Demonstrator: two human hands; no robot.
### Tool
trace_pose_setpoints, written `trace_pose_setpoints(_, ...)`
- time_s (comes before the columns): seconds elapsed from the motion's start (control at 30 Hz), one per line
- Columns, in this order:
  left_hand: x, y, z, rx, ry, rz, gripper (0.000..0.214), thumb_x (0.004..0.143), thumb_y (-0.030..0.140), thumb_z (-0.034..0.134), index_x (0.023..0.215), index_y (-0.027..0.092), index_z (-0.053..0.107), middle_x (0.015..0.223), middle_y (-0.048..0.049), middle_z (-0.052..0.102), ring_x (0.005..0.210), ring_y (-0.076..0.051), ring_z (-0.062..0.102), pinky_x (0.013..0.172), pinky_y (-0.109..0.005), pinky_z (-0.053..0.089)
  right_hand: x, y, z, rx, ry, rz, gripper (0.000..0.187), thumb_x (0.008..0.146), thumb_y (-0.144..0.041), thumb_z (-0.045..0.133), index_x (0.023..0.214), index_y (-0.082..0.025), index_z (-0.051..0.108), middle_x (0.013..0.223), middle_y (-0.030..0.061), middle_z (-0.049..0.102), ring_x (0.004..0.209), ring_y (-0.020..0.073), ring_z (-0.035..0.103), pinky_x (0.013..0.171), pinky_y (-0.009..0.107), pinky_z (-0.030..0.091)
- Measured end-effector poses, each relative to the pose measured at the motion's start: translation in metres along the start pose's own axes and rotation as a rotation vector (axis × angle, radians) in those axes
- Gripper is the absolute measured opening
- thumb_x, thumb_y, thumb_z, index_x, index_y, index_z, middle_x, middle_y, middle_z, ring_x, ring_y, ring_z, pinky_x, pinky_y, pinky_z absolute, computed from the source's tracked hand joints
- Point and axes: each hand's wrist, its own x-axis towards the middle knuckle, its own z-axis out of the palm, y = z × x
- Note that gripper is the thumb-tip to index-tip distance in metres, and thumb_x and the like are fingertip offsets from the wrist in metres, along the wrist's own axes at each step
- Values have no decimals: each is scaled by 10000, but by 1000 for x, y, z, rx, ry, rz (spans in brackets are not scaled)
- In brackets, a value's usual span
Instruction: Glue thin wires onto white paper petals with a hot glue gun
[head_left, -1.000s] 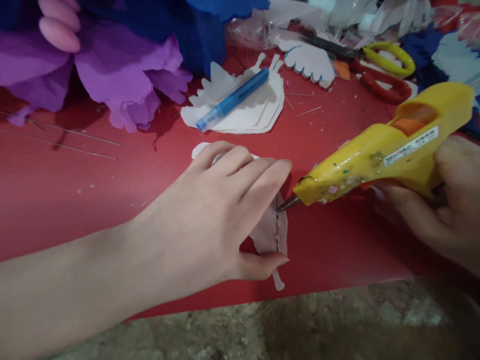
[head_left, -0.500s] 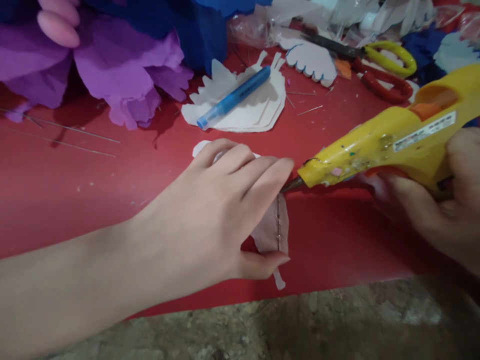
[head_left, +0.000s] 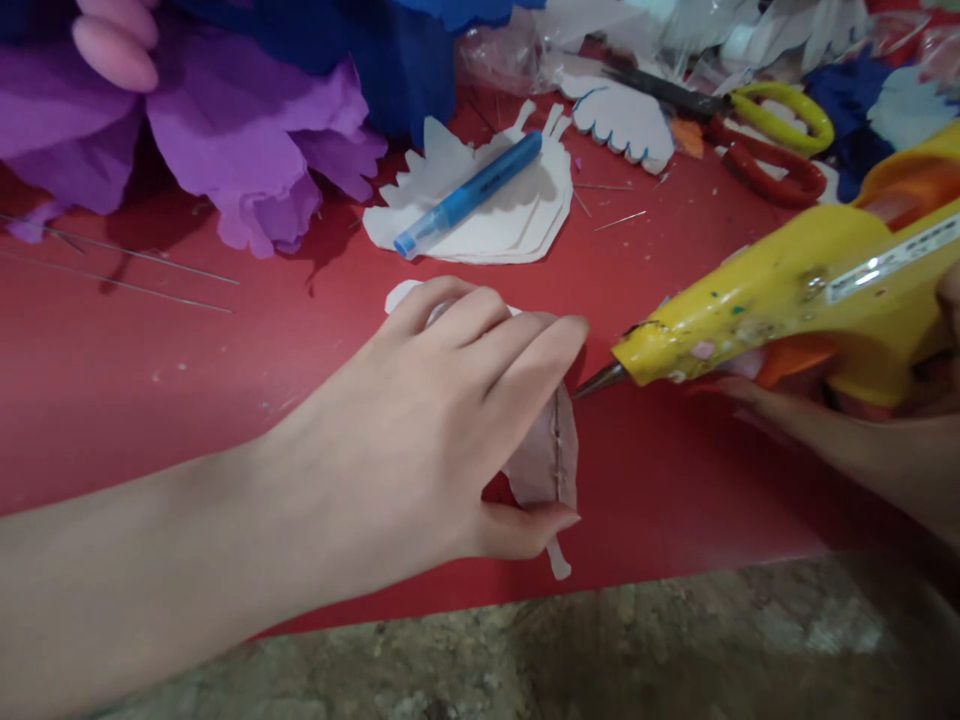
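Observation:
My left hand (head_left: 442, 420) lies over a white paper petal (head_left: 547, 460) on the red sheet (head_left: 225, 380), fingers and thumb pressing it down. A line of glue runs along the petal's exposed right edge. My right hand (head_left: 862, 450) grips a yellow glue gun (head_left: 787, 300) with an orange trigger. Its metal nozzle points left and hangs just right of the petal's top, apart from it.
A stack of white petals (head_left: 517, 220) with a blue marker (head_left: 469, 195) on top lies behind my left hand. Red and yellow scissors (head_left: 757, 130) lie at the back right. Purple paper flowers (head_left: 247, 150) and thin wires (head_left: 135, 270) are at the left. Another person's fingers (head_left: 112, 40) show top left.
The glue gun's nozzle moved up along the petal's edge, laying a glue line, then drew back to the right off the petal. My left hand stayed put.

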Motion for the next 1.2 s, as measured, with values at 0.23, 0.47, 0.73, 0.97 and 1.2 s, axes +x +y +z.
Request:
trace_pose_setpoints(0.23,0,1,1,0,5,11,471,739,459,534,1005,71,517,807,-35,556,748,-211,491,763,-352,372,15,-20,-9,33,-39,-103,357,796,-542,442,746,-192,400,666,11,344,584,124,349,487,289,265)
trace_pose_setpoints(0.47,2,1,2,2,19,1,485,742,484,516,1017,85,517,811,-32,568,753,-212,490,763,-357,377,16,-16,-9,-12,-30,-130,286,816,-407,416,648,-208,297,611,-10,284,550,119,364,468,284,163)
trace_pose_setpoints(0.73,0,2,-1,-26,-17,0,410,787,390,503,1026,57,516,832,-67,583,767,-227,497,768,-363,372,17,-16,-9,-57,-29,-104,318,805,-440,405,641,-214,253,593,-14,281,520,121,347,442,266,175)
trace_pose_setpoints(0.97,0,1,-2,-28,-26,-10,427,789,373,504,1063,45,510,842,-61,577,780,-228,490,781,-370,368,18,-15,-9,-100,40,-146,379,819,-430,435,638,-216,180,592,-33,226,498,92,228,444,263,190)
trace_pose_setpoints(1.2,2,2,-2,0,-25,-8,390,785,384,487,1011,68,520,814,-56,567,764,-229,492,764,-380,383,15,-23,-12,-59,6,-98,398,794,-470,462,628,-214,206,608,-29,242,513,90,230,445,264,212)
